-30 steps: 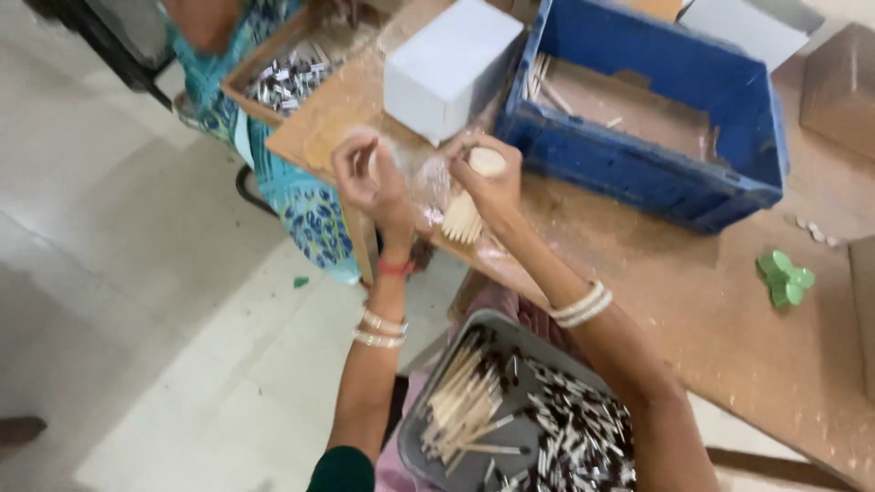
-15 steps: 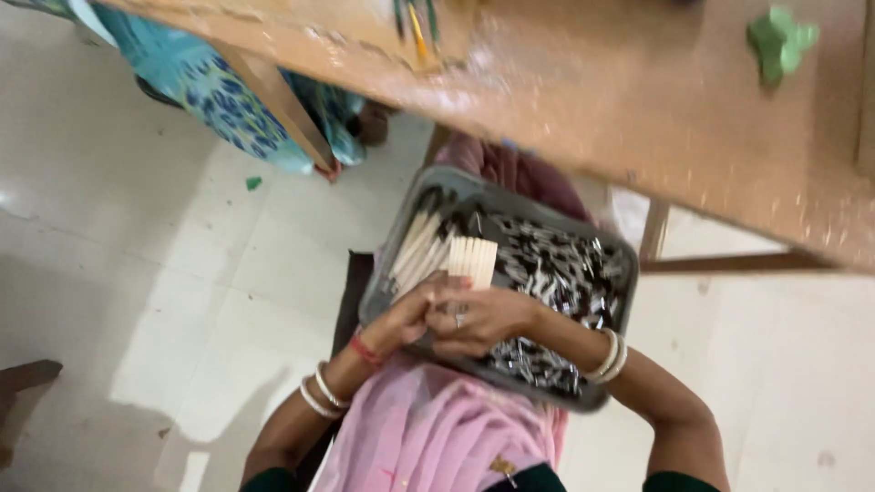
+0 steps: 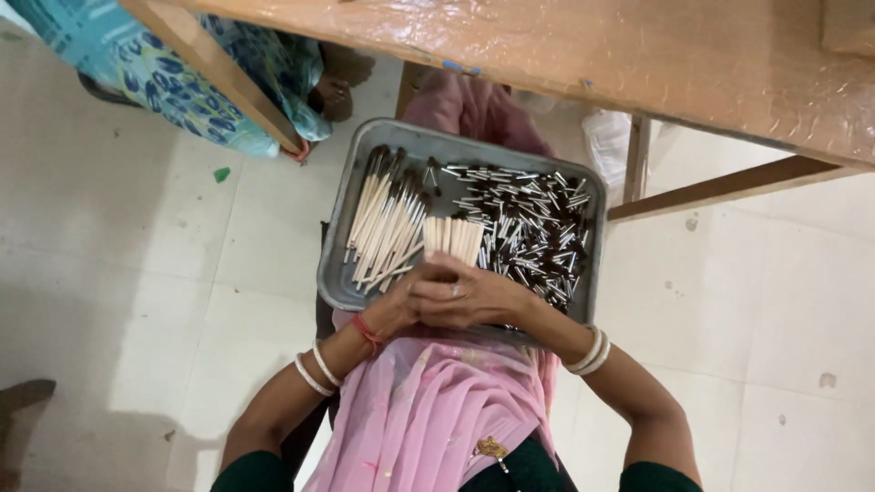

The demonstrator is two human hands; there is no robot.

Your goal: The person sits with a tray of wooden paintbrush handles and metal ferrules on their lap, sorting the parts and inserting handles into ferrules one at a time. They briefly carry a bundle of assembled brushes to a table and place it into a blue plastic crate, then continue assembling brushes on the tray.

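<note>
Both hands meet over the near edge of the grey rectangular metal tray (image 3: 339, 273) on the lap. The right hand (image 3: 469, 299) overlaps the left hand (image 3: 401, 310), fingers curled tightly around a bundle of pale wooden sticks (image 3: 453, 240) fanning upward over the tray.

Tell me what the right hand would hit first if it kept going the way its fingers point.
The right hand points left, so it would first press against the left hand, which it already overlaps.
</note>
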